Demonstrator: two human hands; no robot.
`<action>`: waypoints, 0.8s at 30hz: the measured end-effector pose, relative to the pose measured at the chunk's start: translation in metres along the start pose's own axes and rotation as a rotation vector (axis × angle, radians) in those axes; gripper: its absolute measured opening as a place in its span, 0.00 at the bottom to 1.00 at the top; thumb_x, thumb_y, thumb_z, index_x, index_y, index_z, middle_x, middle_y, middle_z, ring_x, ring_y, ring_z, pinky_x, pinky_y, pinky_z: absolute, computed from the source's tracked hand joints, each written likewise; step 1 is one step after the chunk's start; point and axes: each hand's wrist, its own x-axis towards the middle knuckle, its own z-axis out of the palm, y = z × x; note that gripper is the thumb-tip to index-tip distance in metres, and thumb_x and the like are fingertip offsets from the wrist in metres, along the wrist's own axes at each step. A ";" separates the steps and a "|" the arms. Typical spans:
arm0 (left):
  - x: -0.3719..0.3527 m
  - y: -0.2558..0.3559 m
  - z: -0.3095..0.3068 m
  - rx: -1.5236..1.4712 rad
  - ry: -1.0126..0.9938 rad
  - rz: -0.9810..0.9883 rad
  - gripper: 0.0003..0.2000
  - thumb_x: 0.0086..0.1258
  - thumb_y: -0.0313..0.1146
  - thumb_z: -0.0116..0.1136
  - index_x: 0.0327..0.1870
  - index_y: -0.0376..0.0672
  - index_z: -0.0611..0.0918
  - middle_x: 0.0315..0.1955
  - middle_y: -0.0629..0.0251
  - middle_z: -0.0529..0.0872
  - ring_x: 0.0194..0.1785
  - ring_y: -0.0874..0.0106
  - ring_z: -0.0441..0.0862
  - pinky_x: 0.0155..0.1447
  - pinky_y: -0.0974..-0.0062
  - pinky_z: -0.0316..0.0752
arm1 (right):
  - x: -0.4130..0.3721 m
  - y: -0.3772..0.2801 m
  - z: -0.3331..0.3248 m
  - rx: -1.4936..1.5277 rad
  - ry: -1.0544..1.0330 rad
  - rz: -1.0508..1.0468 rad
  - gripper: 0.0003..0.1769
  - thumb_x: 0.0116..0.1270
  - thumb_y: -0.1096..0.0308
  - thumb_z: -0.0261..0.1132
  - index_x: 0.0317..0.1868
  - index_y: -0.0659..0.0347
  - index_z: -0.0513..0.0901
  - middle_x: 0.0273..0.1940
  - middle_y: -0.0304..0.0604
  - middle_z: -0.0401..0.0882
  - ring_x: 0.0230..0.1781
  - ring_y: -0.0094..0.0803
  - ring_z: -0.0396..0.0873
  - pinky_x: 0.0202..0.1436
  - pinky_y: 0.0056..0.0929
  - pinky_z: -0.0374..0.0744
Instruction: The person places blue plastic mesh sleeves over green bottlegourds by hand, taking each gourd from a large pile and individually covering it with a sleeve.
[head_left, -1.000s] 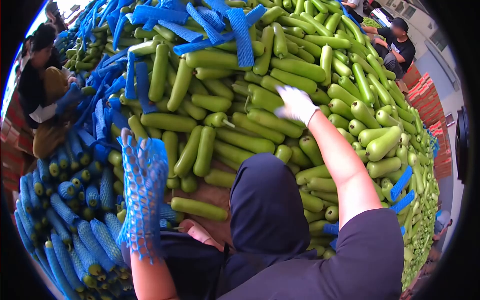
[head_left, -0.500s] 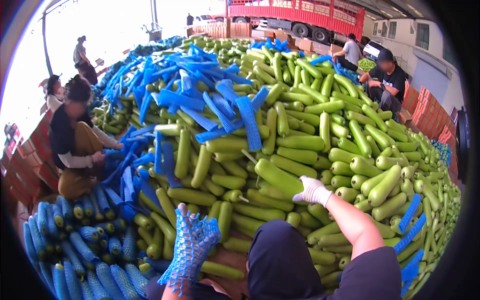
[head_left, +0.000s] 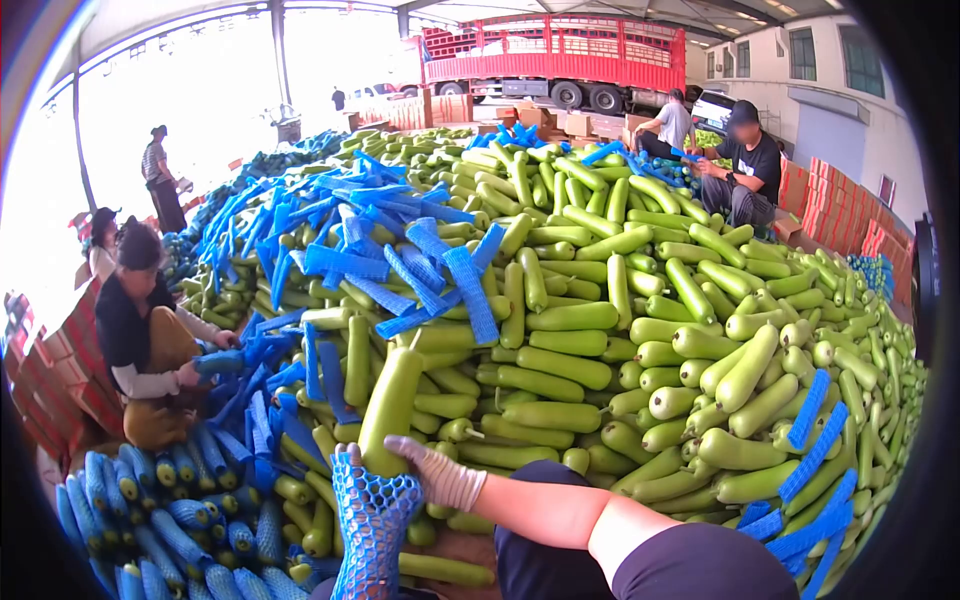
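A pale green bottle gourd (head_left: 392,405) stands nearly upright, stem end up, between my hands. My right hand (head_left: 445,474), in a light knit glove, grips its lower end from the right. Around my left hand (head_left: 352,490) is a stretched blue foam net sleeve (head_left: 375,525), with gloved fingertips poking out at the top. Those fingertips close on the left side of the gourd's base; the net partly hides the hand. Just beyond lies a large heap of bare bottle gourds (head_left: 560,375). Loose blue foam nets (head_left: 345,265) are strewn over it.
Netted gourds (head_left: 175,535) lie stacked at lower left. Beside them a person (head_left: 150,330) crouches, handling a blue net. Another person (head_left: 745,165) sits at the heap's far right. Cartons (head_left: 840,205) line the right side, and a red truck (head_left: 560,55) stands behind.
My right hand has brought the gourd from the heap leftward to my left hand, turning it upright. The left hand's spread fingers have closed at its base. The view has shifted.
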 end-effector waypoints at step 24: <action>0.017 -0.052 -0.046 0.201 -0.656 0.092 0.22 0.67 0.41 0.57 0.59 0.43 0.75 0.51 0.59 0.81 0.51 0.63 0.79 0.60 0.67 0.72 | 0.044 -0.004 0.014 -0.736 -0.002 -0.435 0.12 0.69 0.66 0.66 0.48 0.63 0.85 0.30 0.27 0.79 0.25 0.09 0.66 0.29 0.11 0.67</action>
